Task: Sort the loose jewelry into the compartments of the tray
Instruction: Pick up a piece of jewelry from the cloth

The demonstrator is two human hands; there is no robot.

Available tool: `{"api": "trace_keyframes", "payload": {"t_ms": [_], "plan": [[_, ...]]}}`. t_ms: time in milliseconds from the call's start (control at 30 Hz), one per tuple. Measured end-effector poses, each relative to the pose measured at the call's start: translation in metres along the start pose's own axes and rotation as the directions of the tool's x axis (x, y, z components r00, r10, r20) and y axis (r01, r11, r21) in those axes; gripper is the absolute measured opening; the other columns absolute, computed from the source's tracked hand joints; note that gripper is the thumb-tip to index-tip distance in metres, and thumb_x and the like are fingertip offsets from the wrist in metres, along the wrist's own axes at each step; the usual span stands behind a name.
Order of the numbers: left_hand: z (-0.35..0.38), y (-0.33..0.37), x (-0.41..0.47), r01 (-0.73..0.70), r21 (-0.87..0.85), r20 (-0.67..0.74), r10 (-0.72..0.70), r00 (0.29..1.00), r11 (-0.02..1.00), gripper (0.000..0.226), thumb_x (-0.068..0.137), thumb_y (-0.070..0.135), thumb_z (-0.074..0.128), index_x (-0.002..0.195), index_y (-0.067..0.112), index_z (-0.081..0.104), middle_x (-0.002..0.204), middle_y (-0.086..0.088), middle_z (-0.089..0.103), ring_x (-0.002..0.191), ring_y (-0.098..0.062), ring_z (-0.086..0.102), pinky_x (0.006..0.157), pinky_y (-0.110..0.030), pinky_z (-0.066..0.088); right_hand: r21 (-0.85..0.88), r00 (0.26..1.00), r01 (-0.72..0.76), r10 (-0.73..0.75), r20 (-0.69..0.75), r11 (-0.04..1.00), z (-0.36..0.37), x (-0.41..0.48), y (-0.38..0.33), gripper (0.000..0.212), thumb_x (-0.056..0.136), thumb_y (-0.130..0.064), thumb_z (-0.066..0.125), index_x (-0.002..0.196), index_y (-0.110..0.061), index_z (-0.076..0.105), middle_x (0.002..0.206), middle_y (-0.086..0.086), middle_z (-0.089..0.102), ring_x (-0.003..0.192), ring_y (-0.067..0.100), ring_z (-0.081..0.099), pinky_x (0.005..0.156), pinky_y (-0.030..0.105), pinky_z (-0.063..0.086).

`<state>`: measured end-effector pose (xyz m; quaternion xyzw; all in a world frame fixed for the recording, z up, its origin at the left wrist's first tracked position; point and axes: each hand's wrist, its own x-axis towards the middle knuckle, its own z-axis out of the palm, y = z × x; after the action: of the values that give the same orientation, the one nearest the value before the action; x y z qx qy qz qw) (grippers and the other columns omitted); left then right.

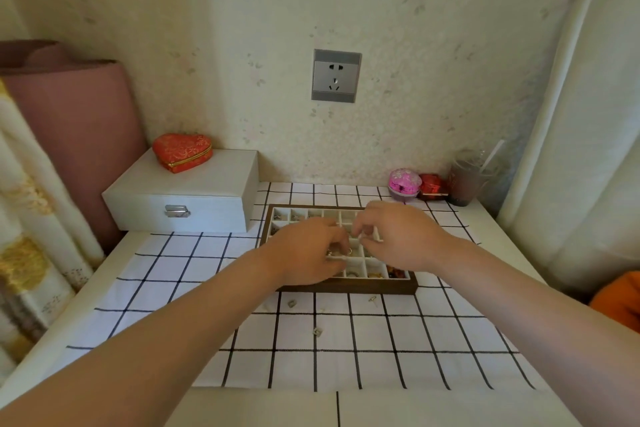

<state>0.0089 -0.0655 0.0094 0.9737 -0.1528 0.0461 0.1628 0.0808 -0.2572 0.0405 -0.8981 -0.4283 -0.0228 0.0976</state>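
A brown wooden tray (346, 287) with many small white compartments lies on a checked cloth; several compartments hold jewelry. Both hands hover over it. My left hand (304, 253) has its fingers curled around several rings (337, 251) near the tray's middle. Just to its right, my right hand (398, 236) pinches a small pale piece (362, 236) at its fingertips above a middle compartment. Loose pieces lie on the cloth in front of the tray: a small silver one (292, 303), another silver one (317, 332) and an ear stud (373, 299).
A grey box (183, 198) with a red heart-shaped case (181, 152) on top stands at the back left. At the back right are a pink round case (404, 183), a red case (430, 185) and a plastic cup (465, 180). A wall socket (336, 75) is behind.
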Motion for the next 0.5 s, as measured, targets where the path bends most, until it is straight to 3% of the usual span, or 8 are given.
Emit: {"api": "trace_keyframes", "payload": {"t_ms": [133, 267, 400, 500], "plan": [[0.005, 0.01, -0.019, -0.04, 0.037, 0.054, 0.038, 0.998, 0.999, 0.022, 0.09, 0.04, 0.063, 0.11, 0.031, 0.065, 0.1, 0.012, 0.055, 0.093, -0.006, 0.049, 0.072, -0.023, 0.043, -0.026, 0.986, 0.105, -0.101, 0.131, 0.994, -0.001, -0.032, -0.004, 0.016, 0.089, -0.031, 0.065, 0.101, -0.038, 0.071, 0.098, -0.016, 0.058, 0.087, 0.005, 0.055, 0.073, 0.025, 0.045], [0.007, 0.015, -0.032, -0.059, 0.057, 0.06, 0.055, 0.997, 0.997, 0.027, 0.093, 0.036, 0.062, 0.12, 0.033, 0.062, 0.113, 0.013, 0.055, 0.099, -0.002, 0.044, 0.068, -0.009, 0.028, -0.106, 0.962, 0.188, -0.161, 0.221, 0.976, 0.007, -0.044, -0.004, 0.027, 0.094, -0.032, 0.063, 0.119, -0.042, 0.067, 0.099, -0.02, 0.052, 0.086, 0.004, 0.051, 0.069, 0.022, 0.036], [0.008, 0.019, -0.04, -0.059, 0.076, 0.047, 0.056, 0.997, 0.995, 0.034, 0.093, 0.036, 0.062, 0.127, 0.033, 0.058, 0.115, 0.012, 0.051, 0.1, -0.001, 0.037, 0.077, -0.019, 0.033, -0.195, 0.941, 0.313, -0.275, 0.195, 0.93, 0.007, -0.048, -0.007, 0.027, 0.097, -0.026, 0.058, 0.12, -0.038, 0.067, 0.108, -0.012, 0.056, 0.087, 0.014, 0.06, 0.068, 0.026, 0.04], [0.009, 0.021, -0.041, -0.053, 0.082, 0.049, 0.049, 0.998, 0.995, 0.034, 0.093, 0.037, 0.061, 0.127, 0.034, 0.057, 0.113, 0.012, 0.05, 0.102, -0.004, 0.04, 0.077, -0.021, 0.034, -0.251, 0.919, 0.352, -0.282, 0.276, 0.902, 0.013, -0.049, -0.009, 0.021, 0.097, -0.021, 0.058, 0.11, -0.031, 0.071, 0.103, -0.007, 0.052, 0.082, 0.02, 0.059, 0.066, 0.032, 0.043]]}}
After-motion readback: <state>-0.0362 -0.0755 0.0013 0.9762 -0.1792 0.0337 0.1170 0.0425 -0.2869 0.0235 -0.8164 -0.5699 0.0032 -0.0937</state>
